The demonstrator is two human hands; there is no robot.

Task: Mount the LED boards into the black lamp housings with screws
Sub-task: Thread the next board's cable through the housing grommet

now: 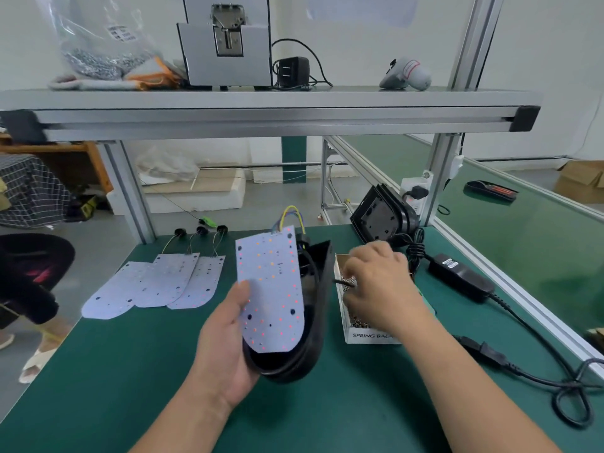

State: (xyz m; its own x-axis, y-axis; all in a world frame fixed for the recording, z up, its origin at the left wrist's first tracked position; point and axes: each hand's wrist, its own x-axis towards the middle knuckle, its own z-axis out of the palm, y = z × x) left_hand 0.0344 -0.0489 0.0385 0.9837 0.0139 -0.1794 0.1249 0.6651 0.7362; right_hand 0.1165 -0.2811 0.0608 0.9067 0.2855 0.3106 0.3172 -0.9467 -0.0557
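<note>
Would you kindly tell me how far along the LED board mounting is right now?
Done: one white LED board rests in the black plastic lamp housing that the left hand grips; its holes look empty. In hand: the right hand reaches into the small white cardboard box of screws. Left: three spare white LED boards lie on the green mat, and more black housings lean at the back right.

Black power brick (461, 277) and its cable lay on the green table (114, 371), just right of the right hand (379, 282). Shelf (261, 99) above both hands carried a grey machine (225, 44), plug adapter (292, 71), grey handheld tool (407, 75) and gloves (143, 76). Cardboard box (581, 181) sat far right. A sandalled foot (34, 362) was far left of the left hand (225, 348).
</note>
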